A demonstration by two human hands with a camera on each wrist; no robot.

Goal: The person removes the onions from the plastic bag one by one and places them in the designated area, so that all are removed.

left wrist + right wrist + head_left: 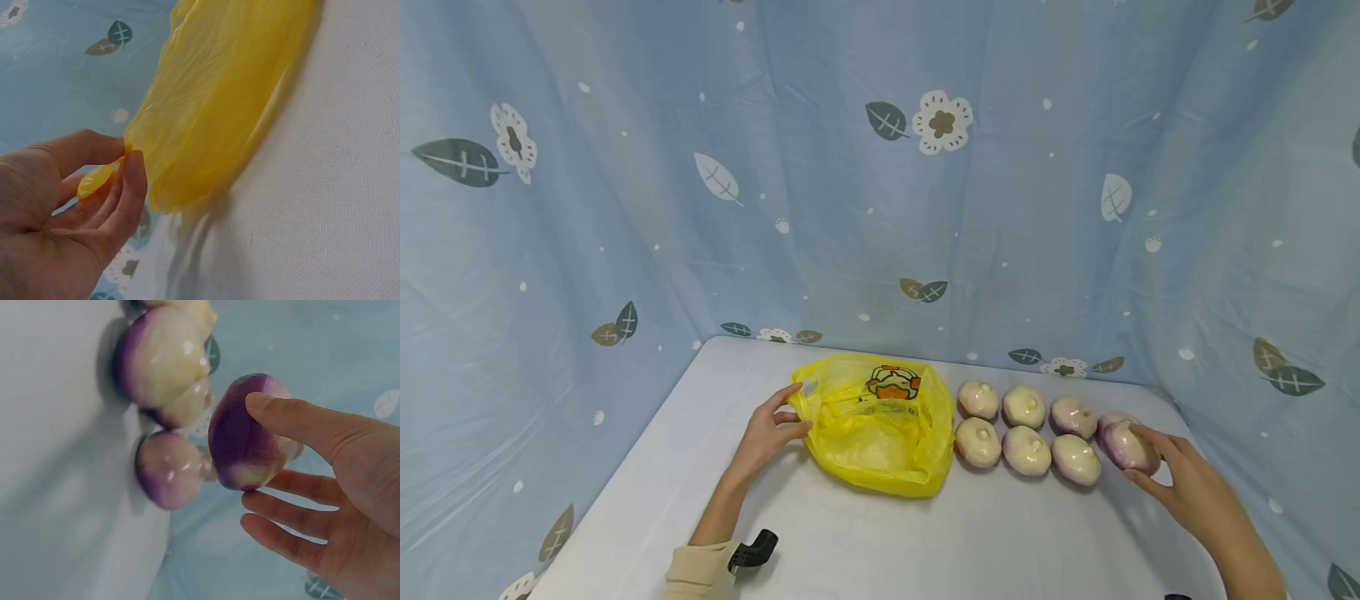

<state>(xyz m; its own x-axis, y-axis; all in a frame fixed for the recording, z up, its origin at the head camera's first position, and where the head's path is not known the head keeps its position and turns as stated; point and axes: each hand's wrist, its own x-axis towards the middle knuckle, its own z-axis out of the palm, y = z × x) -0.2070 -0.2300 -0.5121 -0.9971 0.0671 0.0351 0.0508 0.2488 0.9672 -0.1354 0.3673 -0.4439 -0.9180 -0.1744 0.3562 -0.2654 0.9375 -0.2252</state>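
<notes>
A yellow plastic bag (pixel 880 442) with a duck print lies on the table, its mouth spread towards me. My left hand (pixel 767 437) pinches the bag's left edge between thumb and finger; a bit of yellow film (pixel 97 181) pokes out behind the fingers in the left wrist view. On the right side, my right hand (pixel 1195 483) grips a purple-and-white turnip (pixel 247 434), thumb on one side and fingers on the other. In the right wrist view this turnip is lifted off the table. Several more turnips (pixel 1027 451) sit in two rows between the bag and my right hand.
The white table (pixel 865 550) stands against a blue curtain (pixel 850 208) printed with leaves and flowers, which also hangs along both sides. A black strap piece (pixel 754 550) sticks out at my left sleeve (pixel 702 568).
</notes>
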